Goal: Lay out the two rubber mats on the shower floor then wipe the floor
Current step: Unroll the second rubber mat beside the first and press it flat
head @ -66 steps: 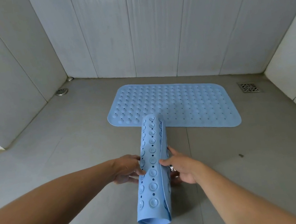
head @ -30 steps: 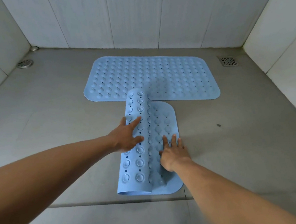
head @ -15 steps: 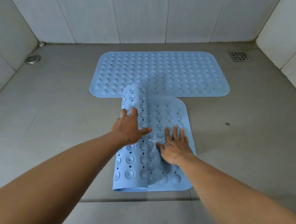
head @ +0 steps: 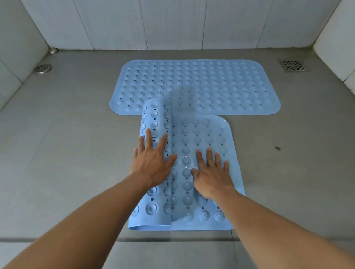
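Grey shower floor (head: 50, 151) filled the head view, closed in by pale tiled walls (head: 156, 13), with a round drain (head: 42, 69) at about ten o'clock and a square grated drain (head: 293, 65) at about two o'clock. One blue rubber mat (head: 210, 80) lay flat at twelve o'clock, crosswise near the back wall. The second mat (head: 203, 135) sat at centre, running toward the person — its right half lay flat on the floor, its left half was curled over in a roll with the suction cups facing up, and the roll's far tip overlapped the near edge of the first mat.

The left hand (head: 153, 160) rested open on top of the roll, fingers spread, gripping nothing. The right hand (head: 211, 172) was pressed flat, fingers spread, on the unrolled part, likewise holding nothing — it only pinned the mat down.

By my judgement the step in hand was unrolling the second mat, and the wiping had not begun. To do it well, the right palm should anchor the flat half while the left pushes the roll toward nine o'clock. Pressing along the mat afterwards would seat the cups, and the far end might need nudging off the first mat so both lie flat.
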